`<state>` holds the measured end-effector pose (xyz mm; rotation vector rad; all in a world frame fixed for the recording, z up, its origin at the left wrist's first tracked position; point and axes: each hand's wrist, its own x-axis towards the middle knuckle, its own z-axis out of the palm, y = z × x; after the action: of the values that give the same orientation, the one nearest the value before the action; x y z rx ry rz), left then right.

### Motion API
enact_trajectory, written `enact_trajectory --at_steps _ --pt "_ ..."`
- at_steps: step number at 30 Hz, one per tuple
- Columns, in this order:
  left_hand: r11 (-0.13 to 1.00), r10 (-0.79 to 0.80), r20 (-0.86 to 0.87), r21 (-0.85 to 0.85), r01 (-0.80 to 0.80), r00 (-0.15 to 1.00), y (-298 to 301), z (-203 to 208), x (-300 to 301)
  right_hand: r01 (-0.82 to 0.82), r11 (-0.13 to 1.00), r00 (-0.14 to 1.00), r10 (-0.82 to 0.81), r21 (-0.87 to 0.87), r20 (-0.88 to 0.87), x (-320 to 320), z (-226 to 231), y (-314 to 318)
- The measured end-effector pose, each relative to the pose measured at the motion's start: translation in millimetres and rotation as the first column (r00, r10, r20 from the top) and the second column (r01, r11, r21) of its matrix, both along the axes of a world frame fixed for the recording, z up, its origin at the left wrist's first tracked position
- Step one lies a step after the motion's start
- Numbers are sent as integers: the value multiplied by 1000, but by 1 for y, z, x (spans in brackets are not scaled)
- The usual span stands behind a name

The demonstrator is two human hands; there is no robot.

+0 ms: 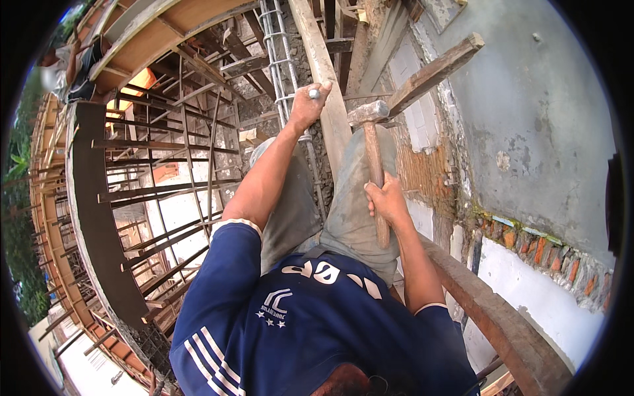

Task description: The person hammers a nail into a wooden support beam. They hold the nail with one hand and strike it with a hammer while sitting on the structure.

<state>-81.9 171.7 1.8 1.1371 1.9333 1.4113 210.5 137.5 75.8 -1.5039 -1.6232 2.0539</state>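
My left hand point(308, 111) is closed round a metal rod point(314, 94), of which only the round grey end shows above the fist. Its lower part is hidden. The fist rests at the edge of a long pale wooden plank point(321, 63). In my right hand point(389, 199) is a hammer point(374, 155), gripped low on its wooden handle. The worn metal head points away from me, above my right knee and to the right of the plank. Hammer head and rod are apart.
A rebar cage point(279, 56) runs left of the plank. Wooden beams point(436, 74) jut out at the right, beside a grey plastered wall point(535, 125) with exposed brick. Wooden scaffolding point(165, 142) fills the left, below a concrete beam point(92, 198). Another person point(69, 72) is at the far upper left.
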Motion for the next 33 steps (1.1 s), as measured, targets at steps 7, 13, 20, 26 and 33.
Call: enact_trajectory --at_steps 7,13,20,26,33 --pt "914 372 229 76 -398 899 72 5 -60 76 983 994 -88 -168 -62 -11 -12 10" --pt "903 376 200 140 -407 905 44 34 -19 98 968 990 -118 -231 -73 -11 -14 18" --pt "948 197 298 185 -259 934 25 15 -31 73 966 993 -93 -246 -70 -12 -14 17" --pt "995 28 185 85 -44 982 19 15 -50 30 999 997 -32 -29 -70 -15 12 7" --pt "994 63 198 77 -80 978 7 17 -48 306 780 654 244 545 -716 -54 209 39"
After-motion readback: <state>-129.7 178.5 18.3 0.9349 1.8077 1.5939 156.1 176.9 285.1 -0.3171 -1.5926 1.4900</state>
